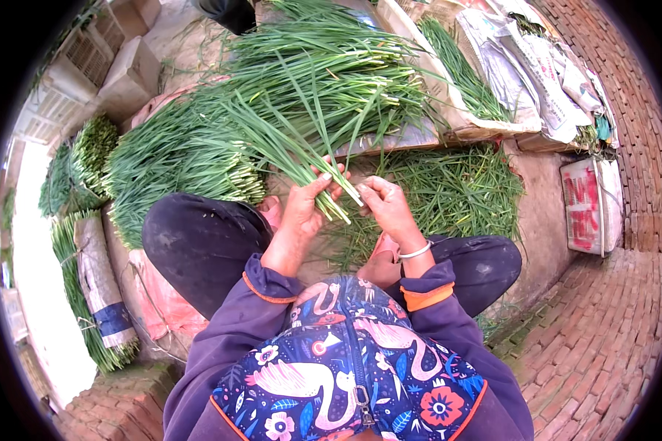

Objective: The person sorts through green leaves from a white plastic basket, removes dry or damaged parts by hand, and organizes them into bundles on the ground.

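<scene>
A small bunch of garlic chives (278, 140) is in my left hand (300, 215), its pale stem ends pointing down to the right and its leaves fanning up and away. Close beside those stem ends is my right hand (389, 206), thumb and fingers drawn together. Whether a leaf or stem is between its fingertips is too small to tell. Beyond both hands lies a large heap of chives (331, 71). A neater pile of chives (182, 154), pale ends towards me, rests by my left knee. Loose leaf scraps (458, 193) cover the ground beyond my right knee.
A lined crate (458, 105) with chives stands at far right, near white printed sacks (507, 66). A red-marked plastic crate (590, 204) sits by the brickwork (590, 331). Tied, wrapped chives (102, 281) lie left. Pale crates (130, 77) stand far left.
</scene>
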